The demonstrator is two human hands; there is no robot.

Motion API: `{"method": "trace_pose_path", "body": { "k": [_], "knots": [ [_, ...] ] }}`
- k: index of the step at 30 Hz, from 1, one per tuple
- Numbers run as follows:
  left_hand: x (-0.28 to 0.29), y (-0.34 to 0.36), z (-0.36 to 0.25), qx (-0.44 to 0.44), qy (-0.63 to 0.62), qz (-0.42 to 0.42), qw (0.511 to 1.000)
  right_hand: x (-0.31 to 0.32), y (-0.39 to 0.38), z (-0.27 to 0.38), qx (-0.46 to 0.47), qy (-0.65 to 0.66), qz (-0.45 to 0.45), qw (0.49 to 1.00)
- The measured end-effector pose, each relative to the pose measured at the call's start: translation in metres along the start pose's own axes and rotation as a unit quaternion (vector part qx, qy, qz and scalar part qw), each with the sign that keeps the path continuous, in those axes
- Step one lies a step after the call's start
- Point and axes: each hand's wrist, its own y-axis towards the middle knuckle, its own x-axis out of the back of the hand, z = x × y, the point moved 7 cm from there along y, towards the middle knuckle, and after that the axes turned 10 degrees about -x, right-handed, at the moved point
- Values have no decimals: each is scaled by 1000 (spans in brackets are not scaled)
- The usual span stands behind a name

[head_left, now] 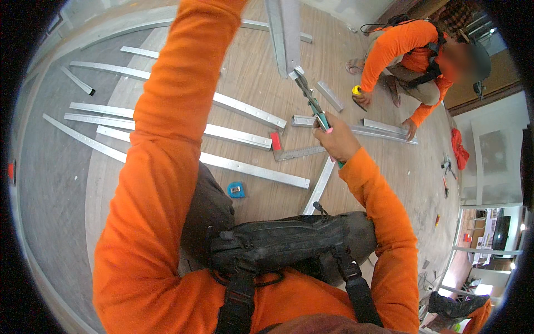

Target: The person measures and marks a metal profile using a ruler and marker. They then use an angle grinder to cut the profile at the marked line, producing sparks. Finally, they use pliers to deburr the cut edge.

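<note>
My right hand (339, 138) is closed around the green handles of a pair of tin snips (312, 99). The snips point up and away from me, their jaws at the lower end of a metal channel (285, 39) that comes in from the top edge. Whether the blades are biting into the metal is too small to tell. My left arm (172, 106) reaches up past the top edge, so its hand is out of sight. Below the snips lie a short metal piece (330, 96) and a metal square (300, 153) with a red end.
Several long metal studs (250, 170) lie across the wood-look floor on the left. A blue tape measure (236, 190) sits near my knee. At the right, a crouching co-worker (409, 55) has a yellow tape measure (356, 90) at one hand and touches a metal channel (389, 132) with the other.
</note>
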Motion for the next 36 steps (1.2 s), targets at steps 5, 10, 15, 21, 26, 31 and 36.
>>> {"method": "trace_pose_path", "body": {
  "k": [5, 10, 15, 21, 26, 31, 36],
  "knots": [
    [-88, -46, -37, -43, 157, 130, 978, 0, 7, 14, -72, 52, 97, 991],
    [-119, -88, -57, -42, 19, 80, 996, -1, 8, -11, -108, 83, 92, 986],
    [-97, -47, -42, -43, -27, 113, 992, -18, 17, -25, -44, 73, 86, 993],
    [3, 3, -10, 9, 26, -8, 1000, -15, -4, -29, -52, 230, 124, 964],
    [58, 26, -16, 4, -42, -69, 997, -10, -10, -20, 39, 243, 81, 966],
    [149, 75, -5, 12, -235, 83, 968, -6, -23, 12, 67, 267, 132, 952],
    [135, 43, -8, 130, -509, 38, 850, 7, -43, 27, 127, 179, 104, 970]
  ]
}}
